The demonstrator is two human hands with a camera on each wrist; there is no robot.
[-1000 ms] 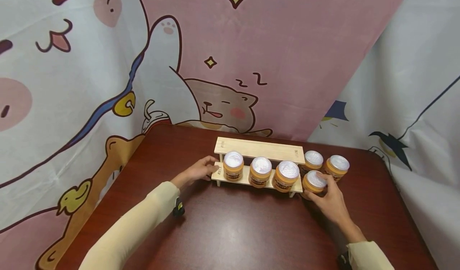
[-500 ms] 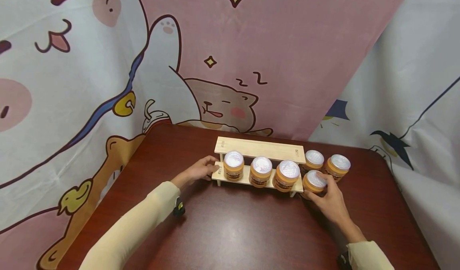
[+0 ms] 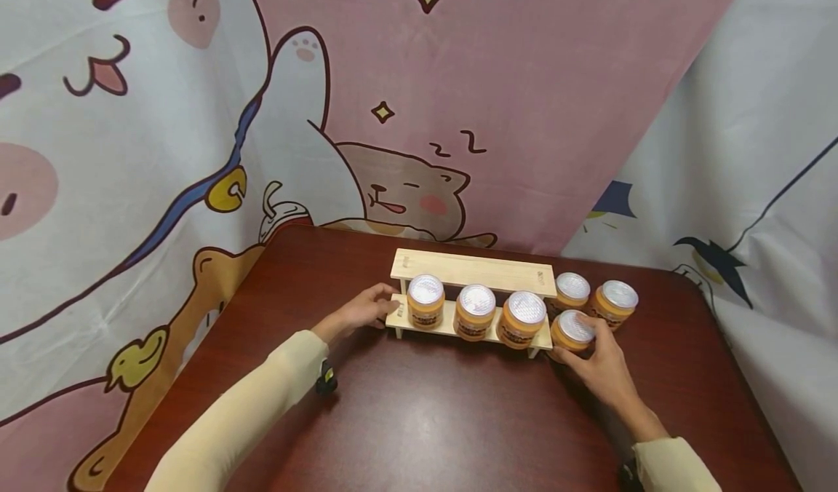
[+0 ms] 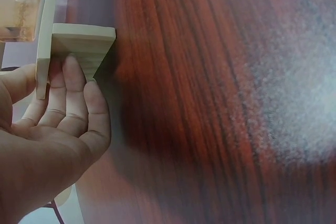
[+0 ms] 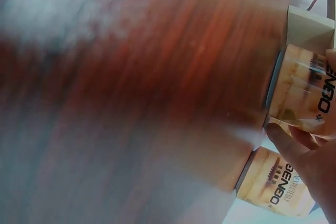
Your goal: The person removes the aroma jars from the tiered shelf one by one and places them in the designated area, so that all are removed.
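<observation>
A: Head view first. What do the hands have?

B: The left hand (image 3: 362, 310) rests against the left end of the pale two-step wooden rack (image 3: 471, 272) on the dark red-brown wooden counter (image 3: 432, 419). The right hand (image 3: 599, 364) is wrapped round an orange jar with a ribbed silver lid (image 3: 573, 330) that stands on the counter, just beside the rack's right end.

A: How full is the rack?

B: Three like jars (image 3: 476, 310) stand in a row on the lower step; the upper step is bare. Two more jars (image 3: 594, 295) wait on the counter behind the held one. So I'd judge it half done: three placed, three off the rack.

A: Left wrist view?

B: The fingers (image 4: 73, 90) lie nearly straight, tips pressed to the rack's end piece (image 4: 81, 43), the thumb on its other edge. It steadies the rack rather than clutching it.

A: Right wrist view?

B: Blurred, but the fingers (image 5: 286, 142) curl round the jar with its black-lettered label (image 5: 304, 90), gripping its side. A second jar (image 5: 278, 182) stands just beside it, and a corner of the rack (image 5: 310, 27) shows near it. The held jar looks to be on the counter, though I can't tell for certain.
</observation>
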